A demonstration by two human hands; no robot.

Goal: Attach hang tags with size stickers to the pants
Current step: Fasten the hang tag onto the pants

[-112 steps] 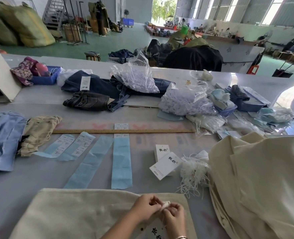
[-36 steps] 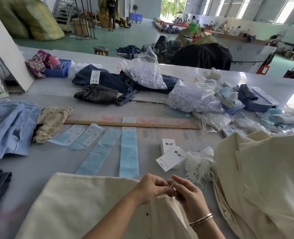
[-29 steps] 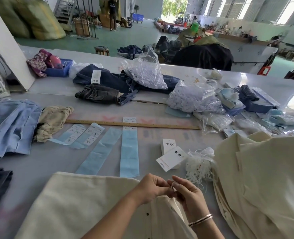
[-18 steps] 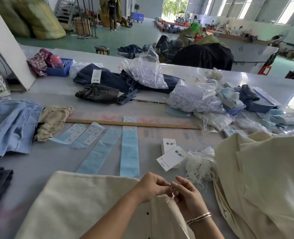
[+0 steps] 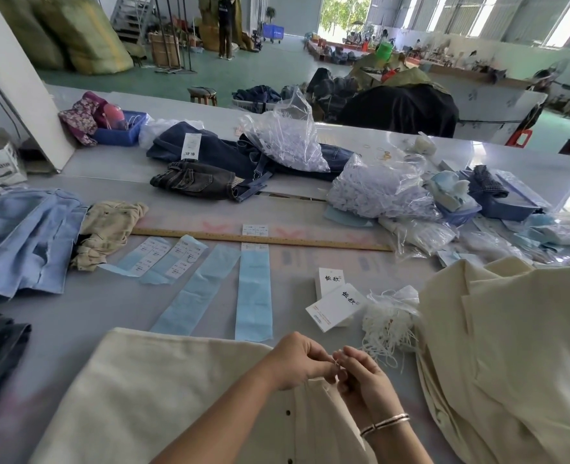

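Lying flat at six o'clock on the grey table (image 5: 76, 329), the cream pants (image 5: 163, 396) are smooth, unwrinkled cloth with small dark buttons down a placket, and a heap of like cream pieces (image 5: 511, 363) rises at four o'clock. Above them the left hand (image 5: 297, 361) and right hand (image 5: 364, 380) meet fingertip to fingertip, both pinching a thin white string (image 5: 337, 363); boxed white hang tags (image 5: 335, 306) sit at one o'clock.

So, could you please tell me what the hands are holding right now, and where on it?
Both hands, left and right, pinch something small and pale, seemingly a string, at their fingertips above the cream pants; which part cannot be told.
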